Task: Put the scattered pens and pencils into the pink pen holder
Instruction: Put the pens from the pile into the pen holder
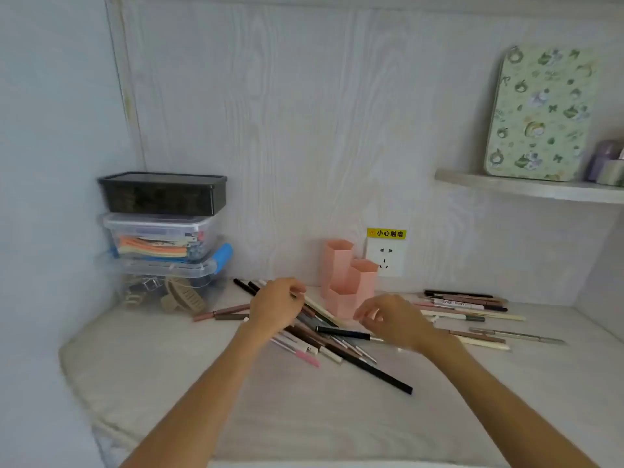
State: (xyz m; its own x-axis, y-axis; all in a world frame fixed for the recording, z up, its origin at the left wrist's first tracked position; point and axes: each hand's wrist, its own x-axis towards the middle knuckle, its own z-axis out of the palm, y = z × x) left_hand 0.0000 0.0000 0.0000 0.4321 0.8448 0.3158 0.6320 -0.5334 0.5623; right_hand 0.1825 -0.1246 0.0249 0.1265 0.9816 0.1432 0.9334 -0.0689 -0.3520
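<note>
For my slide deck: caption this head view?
Both hands reach into scattered pens before the pink pen holder.

Soft even daylight, slightly blurred — perhaps motion

We're at a small study desk tucked into a corner of somebody's home, by the look of it. Pale wood-grain panelling backs the white desk top, with a wall socket under a yellow warning sticker. Far left, stacked plastic storage boxes hold stationery and hair clips. Up on the right, a little shelf carries a floral tin leaning against the wall.
</note>
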